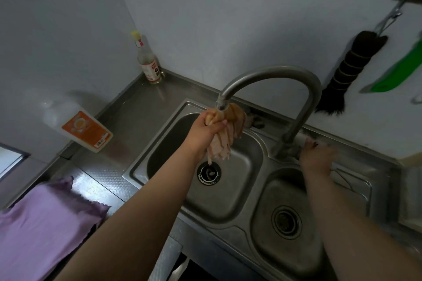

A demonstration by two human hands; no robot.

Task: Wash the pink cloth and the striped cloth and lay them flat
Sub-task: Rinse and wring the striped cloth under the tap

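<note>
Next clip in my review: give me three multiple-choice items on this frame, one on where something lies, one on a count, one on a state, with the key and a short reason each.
1. Where does the pink cloth lie?
A. in the right basin
B. spread on the counter left of the sink
C. hung on the wall

2. How many basins does the sink have?
A. one
B. two
C. three

3. What is the state of the striped cloth?
A. bunched in the left hand under the faucet spout
B. laid flat on the counter
C. lying in the drain

Key:
1 B, the pink cloth is spread on the steel counter at lower left.
2 B, a larger left basin and a smaller right one, each with a drain.
3 A, the left hand grips it below the faucet spout, while the right hand rests at the faucet base.
</note>
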